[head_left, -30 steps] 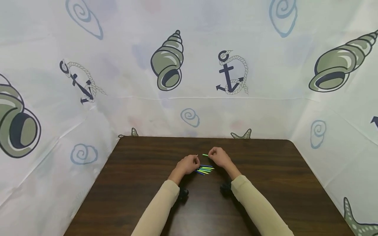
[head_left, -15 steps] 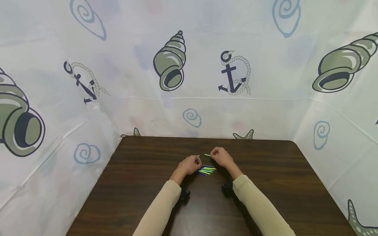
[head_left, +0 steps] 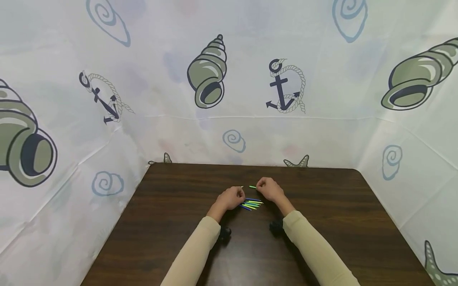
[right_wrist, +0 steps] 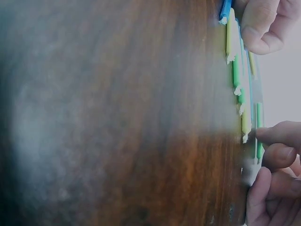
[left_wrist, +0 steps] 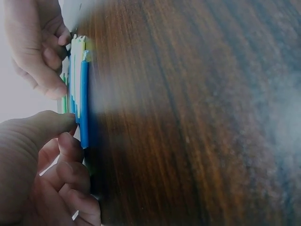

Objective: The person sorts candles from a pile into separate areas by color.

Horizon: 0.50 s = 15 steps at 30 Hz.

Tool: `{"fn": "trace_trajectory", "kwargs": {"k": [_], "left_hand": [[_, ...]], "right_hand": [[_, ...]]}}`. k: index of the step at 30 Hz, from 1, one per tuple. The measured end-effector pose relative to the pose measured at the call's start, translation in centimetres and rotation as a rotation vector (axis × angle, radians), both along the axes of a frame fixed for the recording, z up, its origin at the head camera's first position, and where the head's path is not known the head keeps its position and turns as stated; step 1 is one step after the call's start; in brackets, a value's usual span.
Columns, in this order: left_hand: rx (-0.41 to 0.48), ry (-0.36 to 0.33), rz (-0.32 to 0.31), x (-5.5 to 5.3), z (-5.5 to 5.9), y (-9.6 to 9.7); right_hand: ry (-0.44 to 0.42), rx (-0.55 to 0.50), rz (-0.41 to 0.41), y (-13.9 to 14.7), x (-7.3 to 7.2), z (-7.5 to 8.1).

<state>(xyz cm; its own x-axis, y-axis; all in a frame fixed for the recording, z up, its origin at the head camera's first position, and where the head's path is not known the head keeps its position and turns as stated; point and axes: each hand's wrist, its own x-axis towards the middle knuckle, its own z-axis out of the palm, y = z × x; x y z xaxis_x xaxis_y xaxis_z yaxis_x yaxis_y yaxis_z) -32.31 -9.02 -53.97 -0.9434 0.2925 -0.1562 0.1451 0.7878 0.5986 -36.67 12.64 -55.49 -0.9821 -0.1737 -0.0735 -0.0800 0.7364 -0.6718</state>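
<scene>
Several thin blue, yellow and green candles lie bunched on the dark wooden table, with pale wicks showing in the wrist views. My right hand pinches a green candle between thumb and fingers, just beyond the bunch. My left hand is at the left end of the bunch, thumb and curled forefinger close together. A yellow candle shows partly behind the left fingers; whether they hold it is hidden. In the left wrist view a blue candle lies nearest, beside the left thumb.
The brown table reaches back to a white cloth wall printed with shells and anchors. Cloth also hangs to the left and right. A dark device is on the left wrist and another dark device on the right.
The head view has turned slightly left, so everything sits a little further right in it. Both hands and the candles keep nearly the same places on the table.
</scene>
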Motion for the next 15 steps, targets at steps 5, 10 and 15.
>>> {"fn": "trace_trajectory", "kwargs": {"k": [5,10,15], "left_hand": [[0.009,-0.005,0.003,0.16,0.09,0.1],[0.006,-0.005,0.001,0.12,-0.03,0.12],[0.008,-0.009,0.007,-0.01,-0.14,0.13]], "right_hand": [[0.002,-0.007,-0.009,0.06,0.05,-0.07],[-0.006,-0.032,-0.03,0.05,0.17,0.05],[0.004,-0.097,-0.023,0.24,0.51,0.03]]}}
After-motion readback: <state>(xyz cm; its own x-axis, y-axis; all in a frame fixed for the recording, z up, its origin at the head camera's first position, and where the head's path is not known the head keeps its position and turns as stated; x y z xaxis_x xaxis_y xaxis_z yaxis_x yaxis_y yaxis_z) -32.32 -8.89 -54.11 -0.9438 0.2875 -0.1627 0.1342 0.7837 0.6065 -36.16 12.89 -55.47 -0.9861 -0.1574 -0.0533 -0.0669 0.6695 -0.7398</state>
